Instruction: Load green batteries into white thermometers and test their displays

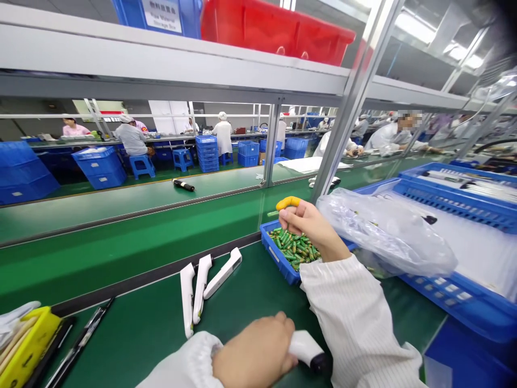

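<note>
My left hand (258, 345) is wrapped round a white plastic handheld device (306, 346) with a black end, low over the green bench. My right hand (305, 223), a yellow finger cot (288, 202) on one finger, pinches a small green cylinder (273, 214) that looks like a battery cell. It is above a blue tray (278, 260) filled with many such green cells (297, 249). To the left of the tray lie three more white handheld devices (202, 288), side by side.
A clear plastic bag (383, 231) rests over a blue basket (456, 293) at right. Yellow box (34, 345) and black pen-like tools (83, 339) lie at left. Behind runs a green conveyor (121, 237) with a black item (183, 185). A metal post (343, 113) rises beyond the tray.
</note>
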Tool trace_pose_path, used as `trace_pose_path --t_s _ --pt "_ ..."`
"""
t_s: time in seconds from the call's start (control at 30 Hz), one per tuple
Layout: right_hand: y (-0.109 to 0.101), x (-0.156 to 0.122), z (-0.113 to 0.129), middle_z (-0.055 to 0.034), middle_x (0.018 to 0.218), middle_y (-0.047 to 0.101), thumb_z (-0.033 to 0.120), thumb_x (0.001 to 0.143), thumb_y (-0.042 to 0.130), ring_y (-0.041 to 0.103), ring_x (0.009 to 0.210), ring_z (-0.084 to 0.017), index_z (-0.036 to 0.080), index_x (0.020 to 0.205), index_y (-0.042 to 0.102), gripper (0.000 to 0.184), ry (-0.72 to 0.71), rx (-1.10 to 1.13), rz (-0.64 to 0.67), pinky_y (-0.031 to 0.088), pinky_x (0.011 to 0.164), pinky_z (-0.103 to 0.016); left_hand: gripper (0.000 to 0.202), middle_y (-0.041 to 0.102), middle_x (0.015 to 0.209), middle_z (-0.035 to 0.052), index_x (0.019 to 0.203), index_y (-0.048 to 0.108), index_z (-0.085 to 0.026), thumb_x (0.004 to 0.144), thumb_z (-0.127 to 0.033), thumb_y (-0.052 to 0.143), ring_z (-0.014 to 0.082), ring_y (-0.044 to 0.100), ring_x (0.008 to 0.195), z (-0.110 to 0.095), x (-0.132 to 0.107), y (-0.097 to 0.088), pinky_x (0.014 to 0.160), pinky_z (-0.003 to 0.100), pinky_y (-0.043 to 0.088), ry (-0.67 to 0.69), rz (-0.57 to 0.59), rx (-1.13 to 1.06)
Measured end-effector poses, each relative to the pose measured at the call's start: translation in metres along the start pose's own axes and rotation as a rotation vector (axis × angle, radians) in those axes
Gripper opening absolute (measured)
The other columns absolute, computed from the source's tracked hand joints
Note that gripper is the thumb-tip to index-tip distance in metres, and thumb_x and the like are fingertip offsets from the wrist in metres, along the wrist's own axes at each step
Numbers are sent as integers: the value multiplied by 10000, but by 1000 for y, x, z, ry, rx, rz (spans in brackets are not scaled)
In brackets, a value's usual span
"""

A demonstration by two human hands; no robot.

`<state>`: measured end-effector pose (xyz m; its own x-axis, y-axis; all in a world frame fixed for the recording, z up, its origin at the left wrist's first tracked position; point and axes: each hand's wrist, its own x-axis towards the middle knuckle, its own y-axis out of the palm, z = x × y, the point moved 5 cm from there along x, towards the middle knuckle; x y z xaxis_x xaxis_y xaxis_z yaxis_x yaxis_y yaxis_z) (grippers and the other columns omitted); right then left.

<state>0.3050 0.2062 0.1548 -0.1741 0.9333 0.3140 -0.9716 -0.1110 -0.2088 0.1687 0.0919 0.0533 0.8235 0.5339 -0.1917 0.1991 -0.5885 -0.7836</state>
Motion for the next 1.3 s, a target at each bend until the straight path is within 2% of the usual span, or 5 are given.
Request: trace_pose_path --t_s 0.37,0.73,0.93,1.13,1.3 --pt "55 -43 59 23 589 592 360 776 676 440 379 -53 167 852 551 242 -114 134 -73 329 344 -159 204 554 958 38 1078 377 -229 911 -347 391 70 444 541 26 -51 -120 481 194 414 142 -759 -1058" --pt "135 -84 78 -18 631 583 139 832 565 539 550 -117 154 781 594 61 -635 -602 -189 411 534 -234 159 495 805 19 911 542 -178 842 -320 561 132 545 713 11 -69 -108 682 251 520 234 -1034 -1912" --pt "136 -84 83 34 562 480 149 783 614 464 481 -86 158 760 585 38 -632 -499 -94 366 479 -216 147 475 805 18 897 536 -192 863 -334 523 123 539 691 4 -83 -113 631 225 514 294 -1103 -1904" --pt "144 -91 88 -73 655 602 145 898 478 557 593 -170 157 706 596 226 -782 -878 -129 444 525 -289 141 475 829 23 937 545 -175 903 -282 461 118 531 709 17 -88 -124 656 213 514 345 -1248 -1830" --pt "115 -89 87 -36 763 609 184 940 449 556 567 -128 217 942 591 146 -553 -383 -164 473 509 -255 177 457 803 20 935 534 -179 926 -311 416 124 512 686 18 -83 -127 654 240 508 372 -1201 -1825"
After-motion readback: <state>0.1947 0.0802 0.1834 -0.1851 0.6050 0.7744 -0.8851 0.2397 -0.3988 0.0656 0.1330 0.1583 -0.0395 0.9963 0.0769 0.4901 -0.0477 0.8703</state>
